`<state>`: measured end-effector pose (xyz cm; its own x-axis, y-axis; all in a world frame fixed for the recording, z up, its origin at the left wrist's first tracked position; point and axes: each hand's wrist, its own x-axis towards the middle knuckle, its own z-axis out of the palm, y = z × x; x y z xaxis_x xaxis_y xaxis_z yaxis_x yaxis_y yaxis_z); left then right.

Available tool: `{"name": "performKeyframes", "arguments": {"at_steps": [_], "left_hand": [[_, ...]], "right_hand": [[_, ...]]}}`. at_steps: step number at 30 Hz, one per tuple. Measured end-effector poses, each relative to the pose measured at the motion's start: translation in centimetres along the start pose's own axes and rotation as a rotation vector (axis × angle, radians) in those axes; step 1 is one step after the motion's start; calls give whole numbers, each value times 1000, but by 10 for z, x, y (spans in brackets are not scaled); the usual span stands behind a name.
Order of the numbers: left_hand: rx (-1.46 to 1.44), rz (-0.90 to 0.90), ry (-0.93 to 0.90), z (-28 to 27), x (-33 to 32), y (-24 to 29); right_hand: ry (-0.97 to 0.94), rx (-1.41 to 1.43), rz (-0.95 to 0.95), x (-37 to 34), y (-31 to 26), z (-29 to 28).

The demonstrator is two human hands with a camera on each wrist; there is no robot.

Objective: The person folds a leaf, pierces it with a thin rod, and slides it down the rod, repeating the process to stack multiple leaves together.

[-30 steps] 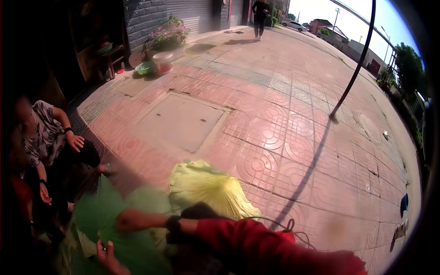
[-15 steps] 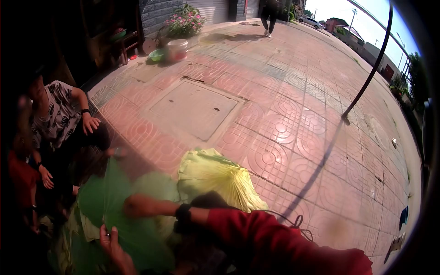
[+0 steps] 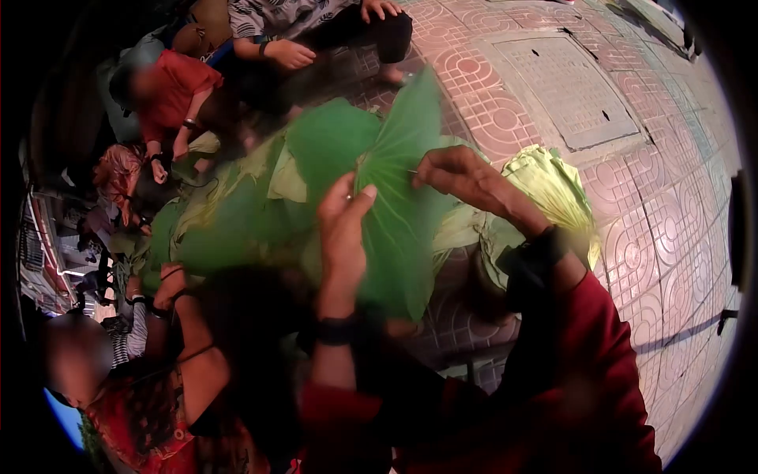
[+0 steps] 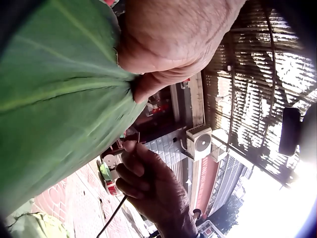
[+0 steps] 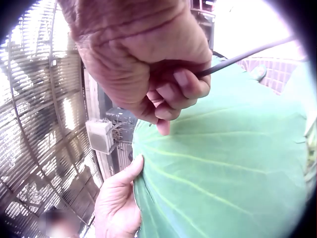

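Observation:
A large green lotus leaf [image 3: 395,229] with pale veins stands raised before me, folded near its middle. My left hand [image 3: 341,229] pinches it at the fold, thumb on the near face. Just right of it in the head view, my right hand [image 3: 470,178] has curled fingers, with a thin needle-like rod [image 4: 139,135] poking from the fingertips. A dark cord [image 5: 247,55] runs out of the same fist. In the right wrist view the fingertips overlap the leaf's surface near the fold.
More green leaves [image 3: 229,221] lie heaped to the left. Yellowed leaves [image 3: 553,182] rest on patterned paving to the right, near a square slab [image 3: 560,87]. Several people sit around the heap, including one in red [image 3: 181,83] and one close at lower left [image 3: 158,419].
The head view has swung left and down, bringing the heap and more people into sight. My right hand, earlier blurred over the leaf, is now at its right side. My left hand keeps its pinch.

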<state>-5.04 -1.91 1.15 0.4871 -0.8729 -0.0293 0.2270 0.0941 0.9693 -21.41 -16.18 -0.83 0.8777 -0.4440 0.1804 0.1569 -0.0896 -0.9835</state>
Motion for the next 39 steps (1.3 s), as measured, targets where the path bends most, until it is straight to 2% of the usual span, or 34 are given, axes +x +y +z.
{"name": "performKeyframes", "arguments": {"at_steps": [1, 3, 6, 9, 12, 15, 39], "left_hand": [[-13, -7, -9, 1, 1, 0], [-33, -16, -28, 2, 2, 1], [-44, -9, -41, 6, 3, 2], [-37, 5, -25, 10, 0, 3], [-47, -3, -14, 12, -1, 2], [-46, -15, -17, 12, 0, 0], [0, -24, -42, 17, -2, -7]], "right_hand": [[17, 27, -25, 0, 1, 1], [67, -130, 28, 7, 1, 4], [127, -126, 3, 1, -10, 7], [82, -164, 8, 4, -3, 3], [-15, -94, 103, 5, 1, -1], [46, -154, 7, 7, 6, 2], [64, -194, 11, 3, 8, 4]]}}
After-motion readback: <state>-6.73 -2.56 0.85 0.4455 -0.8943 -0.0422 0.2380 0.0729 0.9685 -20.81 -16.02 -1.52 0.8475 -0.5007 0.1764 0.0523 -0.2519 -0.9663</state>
